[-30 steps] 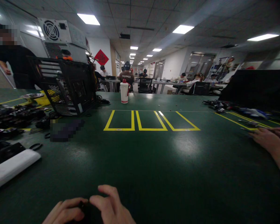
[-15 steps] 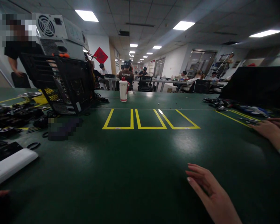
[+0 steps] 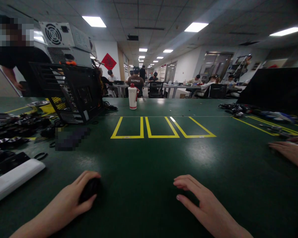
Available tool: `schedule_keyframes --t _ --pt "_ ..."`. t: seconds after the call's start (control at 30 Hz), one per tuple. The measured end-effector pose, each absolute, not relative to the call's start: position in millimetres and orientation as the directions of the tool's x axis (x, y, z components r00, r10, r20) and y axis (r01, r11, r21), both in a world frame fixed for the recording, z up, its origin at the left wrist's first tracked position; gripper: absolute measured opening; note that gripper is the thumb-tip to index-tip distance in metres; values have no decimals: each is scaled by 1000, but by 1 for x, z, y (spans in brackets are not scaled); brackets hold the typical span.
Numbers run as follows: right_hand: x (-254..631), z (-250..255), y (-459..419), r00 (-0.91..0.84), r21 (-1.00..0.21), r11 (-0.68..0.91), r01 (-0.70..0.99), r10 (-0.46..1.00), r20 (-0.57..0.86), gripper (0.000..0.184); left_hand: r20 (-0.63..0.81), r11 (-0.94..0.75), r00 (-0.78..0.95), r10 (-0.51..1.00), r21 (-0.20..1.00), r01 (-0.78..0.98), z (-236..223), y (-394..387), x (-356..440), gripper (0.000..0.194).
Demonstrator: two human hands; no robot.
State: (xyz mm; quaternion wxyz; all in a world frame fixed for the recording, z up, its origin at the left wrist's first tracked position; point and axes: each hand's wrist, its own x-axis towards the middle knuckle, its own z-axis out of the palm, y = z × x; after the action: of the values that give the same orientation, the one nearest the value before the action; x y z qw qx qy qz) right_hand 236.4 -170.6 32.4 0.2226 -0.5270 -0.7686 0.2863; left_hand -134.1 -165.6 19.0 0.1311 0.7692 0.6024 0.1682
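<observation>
My left hand [image 3: 69, 201] rests on the green table [image 3: 149, 158] at the lower left, its fingers curled round a small black rounded object [image 3: 90, 189]; I cannot make out what it is. My right hand [image 3: 203, 206] lies flat on the table at the lower right, fingers stretched out and holding nothing. Both hands sit in front of three yellow taped boxes [image 3: 161, 127] marked on the table.
A black open computer case [image 3: 72, 94] with a grey power supply [image 3: 64, 41] stands at the left, black parts [image 3: 12, 127] and a white bar [image 3: 15, 178] beside it. A white bottle [image 3: 132, 96] stands farther back. Another person's hands [image 3: 291, 150] rest at the right edge. People sit at distant tables.
My hands were together at the bottom on the black object, then parted. Now the left hand has come forward with the object and the right hand lies flat, nearer the middle.
</observation>
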Motion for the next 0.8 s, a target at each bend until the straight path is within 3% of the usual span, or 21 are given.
schedule_keyframes --t 0.1,0.17,0.33,0.43,0.57,0.67,0.8 --pt "216 49 -150 -489 -663 379 645 872 23 23 57 -348 367 928 478 806 23 -111 -79 40" --pt "207 49 -125 -512 -713 364 599 859 8 21 85 -409 423 902 482 775 23 -75 -46 42" --pt "196 26 -43 -342 -903 138 407 940 -10 27 192 -495 459 867 427 756 14 -15 7 43" --pt "191 16 -9 -264 -979 -19 205 962 -74 28 188 -487 451 872 418 767 10 -1 21 44" --pt "184 11 6 -264 -986 -130 101 952 -153 26 193 -475 435 879 415 776 7 6 27 52" --pt "181 9 8 -240 -989 -136 65 960 -148 26 214 -472 421 881 434 767 4 8 27 62" --pt "183 8 3 -269 -996 -76 38 959 -84 26 237 -513 458 857 486 708 6 1 23 61"
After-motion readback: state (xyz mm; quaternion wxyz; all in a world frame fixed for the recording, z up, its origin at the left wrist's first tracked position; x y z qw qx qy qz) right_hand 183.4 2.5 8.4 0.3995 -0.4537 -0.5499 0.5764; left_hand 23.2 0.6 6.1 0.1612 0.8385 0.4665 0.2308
